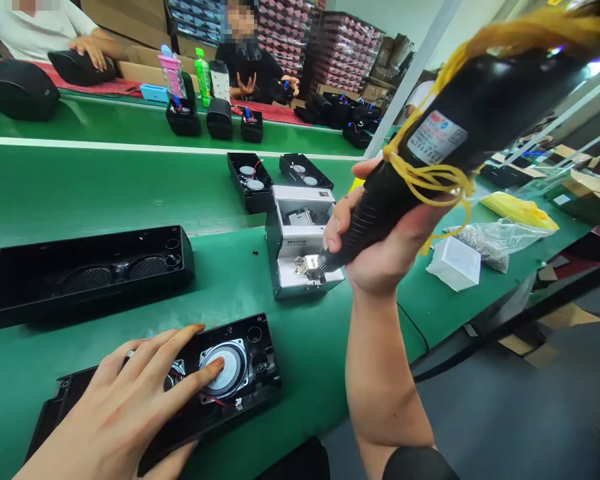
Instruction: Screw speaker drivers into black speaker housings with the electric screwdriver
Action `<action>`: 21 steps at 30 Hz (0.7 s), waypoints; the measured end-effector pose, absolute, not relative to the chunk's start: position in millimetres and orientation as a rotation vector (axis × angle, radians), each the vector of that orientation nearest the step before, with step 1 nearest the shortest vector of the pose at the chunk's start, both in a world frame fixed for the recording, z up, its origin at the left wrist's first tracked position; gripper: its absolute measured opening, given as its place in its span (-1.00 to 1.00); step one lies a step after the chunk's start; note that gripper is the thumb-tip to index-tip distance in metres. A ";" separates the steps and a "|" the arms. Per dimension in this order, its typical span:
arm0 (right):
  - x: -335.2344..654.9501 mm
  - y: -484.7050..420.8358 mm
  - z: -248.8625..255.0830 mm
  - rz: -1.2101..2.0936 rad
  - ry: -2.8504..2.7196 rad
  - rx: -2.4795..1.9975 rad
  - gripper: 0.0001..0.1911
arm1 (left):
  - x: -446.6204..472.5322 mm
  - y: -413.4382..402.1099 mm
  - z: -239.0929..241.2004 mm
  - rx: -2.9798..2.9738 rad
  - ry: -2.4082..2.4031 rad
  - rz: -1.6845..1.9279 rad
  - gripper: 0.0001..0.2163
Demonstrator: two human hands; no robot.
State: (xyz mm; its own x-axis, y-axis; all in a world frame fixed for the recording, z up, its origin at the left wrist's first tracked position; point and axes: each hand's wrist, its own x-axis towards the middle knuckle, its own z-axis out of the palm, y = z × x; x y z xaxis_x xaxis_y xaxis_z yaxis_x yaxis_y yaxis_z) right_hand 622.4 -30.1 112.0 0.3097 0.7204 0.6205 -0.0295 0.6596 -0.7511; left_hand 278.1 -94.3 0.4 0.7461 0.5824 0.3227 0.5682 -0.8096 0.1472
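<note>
My right hand (395, 247) is wrapped round a black electric screwdriver (375, 200) with yellow cord tied about it. The tool's lower end meets the front of a grey screw feeder (293, 250), at its small metal pick-up; the bit itself is hidden. My left hand (130, 393) lies across a black speaker housing (260, 390), fingers spread over the top and thumb at the near edge, gripping it. One fingertip touches the round speaker driver (225, 370). A second driver is mostly covered by my fingers. Thin red wire shows beside the drivers.
A long black speaker shell (130, 263) lies left. Two housings with drivers, one of them a near housing (250, 183), sit behind the feeder. A white box (455, 263) and a bag of screws (485, 247) lie right. Two people work across the green bench (105, 180).
</note>
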 end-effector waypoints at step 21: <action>615.0 -77.7 144.1 0.761 -1.088 -0.701 -0.40 | 282.1 -83.6 17.5 2.835 0.903 0.463 -0.38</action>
